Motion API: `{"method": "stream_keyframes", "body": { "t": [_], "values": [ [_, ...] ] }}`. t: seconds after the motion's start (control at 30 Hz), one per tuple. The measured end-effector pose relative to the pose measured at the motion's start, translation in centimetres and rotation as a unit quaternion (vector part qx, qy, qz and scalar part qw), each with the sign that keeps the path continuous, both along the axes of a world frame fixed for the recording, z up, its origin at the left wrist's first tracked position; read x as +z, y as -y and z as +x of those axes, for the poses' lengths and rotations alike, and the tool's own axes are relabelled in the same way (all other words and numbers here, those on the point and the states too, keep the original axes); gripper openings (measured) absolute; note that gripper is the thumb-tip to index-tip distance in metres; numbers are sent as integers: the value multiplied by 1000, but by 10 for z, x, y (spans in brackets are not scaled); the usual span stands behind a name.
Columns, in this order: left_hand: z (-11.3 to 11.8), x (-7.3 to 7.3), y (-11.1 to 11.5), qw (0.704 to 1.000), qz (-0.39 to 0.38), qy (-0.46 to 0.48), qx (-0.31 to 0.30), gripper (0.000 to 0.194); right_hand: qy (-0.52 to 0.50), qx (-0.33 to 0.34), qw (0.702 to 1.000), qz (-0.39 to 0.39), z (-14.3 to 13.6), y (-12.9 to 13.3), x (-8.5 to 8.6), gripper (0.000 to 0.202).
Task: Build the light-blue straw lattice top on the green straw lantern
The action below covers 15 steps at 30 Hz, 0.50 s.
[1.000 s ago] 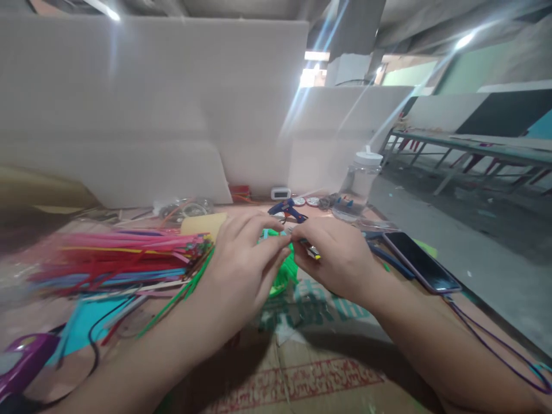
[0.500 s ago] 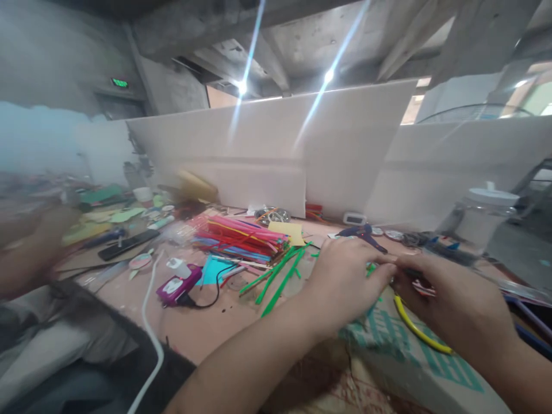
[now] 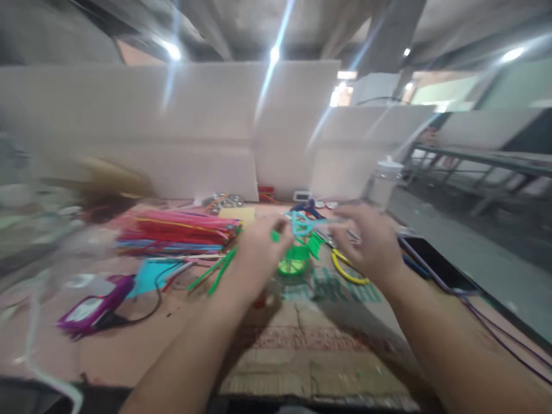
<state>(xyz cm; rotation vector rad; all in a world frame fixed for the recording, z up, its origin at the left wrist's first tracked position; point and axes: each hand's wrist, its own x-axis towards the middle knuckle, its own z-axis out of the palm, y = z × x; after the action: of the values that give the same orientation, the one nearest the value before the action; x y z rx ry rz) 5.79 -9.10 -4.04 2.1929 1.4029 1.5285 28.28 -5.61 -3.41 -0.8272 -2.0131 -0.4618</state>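
Note:
My left hand is closed at the fingertips on a light-blue bent strip, which looks like a pipe cleaner shaped into loops. The strip's straight end points right, toward my right hand. That hand is blurred, its thumb and forefinger apart with a gap between them. Below the strip sits a round green piece with a pale middle, and a green ridged piece beside it. A yellow curved strip lies under my right fingers. Green strips lie left of my left hand.
A bundle of pink, red and blue strips lies at left, near a purple device with a cable. A phone rests at the right edge. Behind stand a glue gun, a lidded bottle and a white partition.
The view has swung right, taking the person at left out of sight. My hands have moved apart, and the light-blue strip and round green piece now show between them.

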Motion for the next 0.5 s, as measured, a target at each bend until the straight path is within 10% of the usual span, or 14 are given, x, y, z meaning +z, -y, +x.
{"method": "stream_keyframes", "body": {
  "t": [0.1,0.23,0.5],
  "values": [
    [-15,7,-8,985,-59,161,16,12,-78,-135,977,-149,42,-15,-1,18],
    [-23,2,-24,959,-126,254,-11,12,69,-213,882,-415,81,-32,-30,31],
    [-9,-2,-24,917,-203,331,-86,10,157,-167,860,-455,63,-39,-75,45]
  ]
}}
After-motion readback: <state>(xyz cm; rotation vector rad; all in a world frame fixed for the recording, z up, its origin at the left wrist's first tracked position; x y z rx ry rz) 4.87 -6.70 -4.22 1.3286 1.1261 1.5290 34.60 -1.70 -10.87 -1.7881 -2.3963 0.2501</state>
